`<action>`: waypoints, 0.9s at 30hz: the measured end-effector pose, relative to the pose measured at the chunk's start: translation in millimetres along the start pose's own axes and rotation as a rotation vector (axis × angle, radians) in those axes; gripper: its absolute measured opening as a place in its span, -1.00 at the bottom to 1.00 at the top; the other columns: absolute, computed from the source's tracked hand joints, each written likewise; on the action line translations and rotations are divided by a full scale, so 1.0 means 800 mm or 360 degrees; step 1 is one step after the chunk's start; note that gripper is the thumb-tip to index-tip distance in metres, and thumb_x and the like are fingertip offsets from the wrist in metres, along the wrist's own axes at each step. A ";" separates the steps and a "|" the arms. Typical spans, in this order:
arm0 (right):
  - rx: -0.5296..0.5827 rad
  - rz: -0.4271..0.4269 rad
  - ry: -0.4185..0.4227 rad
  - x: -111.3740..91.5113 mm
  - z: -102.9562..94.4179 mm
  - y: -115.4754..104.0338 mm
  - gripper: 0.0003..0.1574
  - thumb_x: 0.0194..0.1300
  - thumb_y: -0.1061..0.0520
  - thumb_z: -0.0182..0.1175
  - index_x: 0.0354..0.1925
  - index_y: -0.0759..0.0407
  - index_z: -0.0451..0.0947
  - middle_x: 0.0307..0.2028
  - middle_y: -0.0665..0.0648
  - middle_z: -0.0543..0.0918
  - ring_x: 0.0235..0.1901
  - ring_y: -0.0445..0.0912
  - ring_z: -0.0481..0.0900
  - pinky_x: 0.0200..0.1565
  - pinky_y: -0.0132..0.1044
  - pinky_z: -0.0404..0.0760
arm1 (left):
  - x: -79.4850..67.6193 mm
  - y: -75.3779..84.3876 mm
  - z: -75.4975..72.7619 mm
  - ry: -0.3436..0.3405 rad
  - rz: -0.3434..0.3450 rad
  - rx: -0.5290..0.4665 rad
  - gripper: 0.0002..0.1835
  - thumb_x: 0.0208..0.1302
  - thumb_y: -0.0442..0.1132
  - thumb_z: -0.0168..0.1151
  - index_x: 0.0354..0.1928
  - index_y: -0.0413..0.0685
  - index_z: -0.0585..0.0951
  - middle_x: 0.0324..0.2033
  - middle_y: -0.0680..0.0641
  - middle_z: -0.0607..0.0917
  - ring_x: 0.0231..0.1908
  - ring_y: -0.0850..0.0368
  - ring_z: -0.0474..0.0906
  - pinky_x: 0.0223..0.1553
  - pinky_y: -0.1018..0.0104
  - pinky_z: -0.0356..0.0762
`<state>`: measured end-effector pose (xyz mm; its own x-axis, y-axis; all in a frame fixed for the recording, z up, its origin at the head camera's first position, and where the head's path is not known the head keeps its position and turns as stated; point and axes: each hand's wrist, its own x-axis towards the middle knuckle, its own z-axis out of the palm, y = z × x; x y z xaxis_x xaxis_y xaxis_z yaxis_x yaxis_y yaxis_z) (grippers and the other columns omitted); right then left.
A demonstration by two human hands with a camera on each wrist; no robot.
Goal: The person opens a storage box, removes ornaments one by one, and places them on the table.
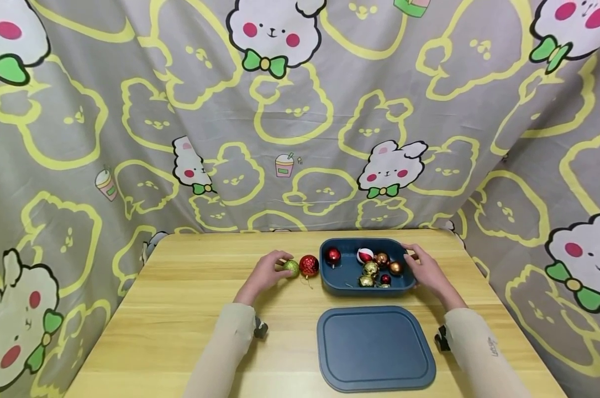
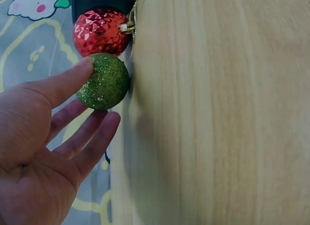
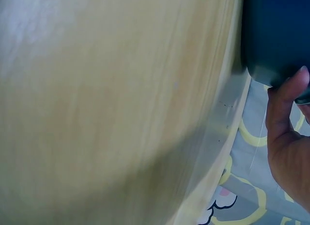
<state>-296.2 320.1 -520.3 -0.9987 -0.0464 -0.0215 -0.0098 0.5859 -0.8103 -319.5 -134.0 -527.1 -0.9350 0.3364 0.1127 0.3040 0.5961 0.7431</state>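
Clearly, round green glitter ball (image 2: 107,83) pinched in left hand (image 1: 267,269), smooth dark-blue box (image 1: 347,264) gripped by right hand (image 1: 426,271), shiny faceted red ball (image 1: 308,265) between the hands.

One tabletop (image 1: 180,309) carried one dark blue box (image 1: 348,265), toward its far edge, and one flat lid (image 1: 377,348), toward its near edge. Outside the box, two baubles sat toward the far edge: one green bauble (image 1: 291,268) and one faceted red bauble (image 1: 309,265). Inside, at least seven showed: one plain red bauble (image 1: 332,256), one red-and-white bauble (image 1: 364,254), two copper baubles (image 1: 395,268), two gold baubles (image 1: 371,268) and one small red bauble (image 1: 385,279); overlap left the full number unsure. There were two grips, one left grip (image 1: 266,271) and one right grip (image 1: 426,272), and two sleeves (image 1: 225,342).
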 end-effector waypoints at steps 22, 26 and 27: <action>-0.0027 -0.0020 -0.0005 0.005 0.003 0.007 -0.38 0.70 -0.05 -0.14 0.56 0.12 0.19 0.18 0.56 0.41 -0.43 0.04 0.62 -0.56 -0.07 0.69 | 0.020 0.047 0.004 0.0078 0.0250 0.0207 -0.46 0.37 -0.11 0.42 0.34 -0.05 0.58 0.23 -0.09 0.65 0.24 -0.11 0.58 0.29 -0.05 0.56; -0.0020 -0.0044 0.0009 0.004 0.003 0.009 -0.39 0.71 -0.05 -0.15 0.56 0.10 0.19 0.15 0.54 0.42 -0.49 0.03 0.59 -0.58 -0.09 0.68 | 0.030 0.067 0.027 0.0020 0.0344 0.0088 -0.50 0.40 -0.16 0.39 0.33 -0.05 0.58 0.23 -0.13 0.64 0.28 -0.17 0.55 0.33 -0.04 0.52; -0.0015 -0.0047 0.0015 0.003 0.003 0.011 -0.39 0.71 -0.05 -0.15 0.56 0.10 0.20 0.14 0.53 0.42 -0.50 0.03 0.59 -0.58 -0.09 0.68 | 0.032 0.071 0.034 0.0005 0.0366 0.0088 -0.51 0.40 -0.16 0.39 0.32 -0.05 0.59 0.22 -0.13 0.64 0.28 -0.15 0.55 0.34 -0.04 0.51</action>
<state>-298.2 323.1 -528.9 -0.9984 -0.0564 0.0078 -0.0397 0.5919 -0.8051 -321.3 -71.6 -499.8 -0.8403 0.4658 0.2772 0.5188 0.5429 0.6604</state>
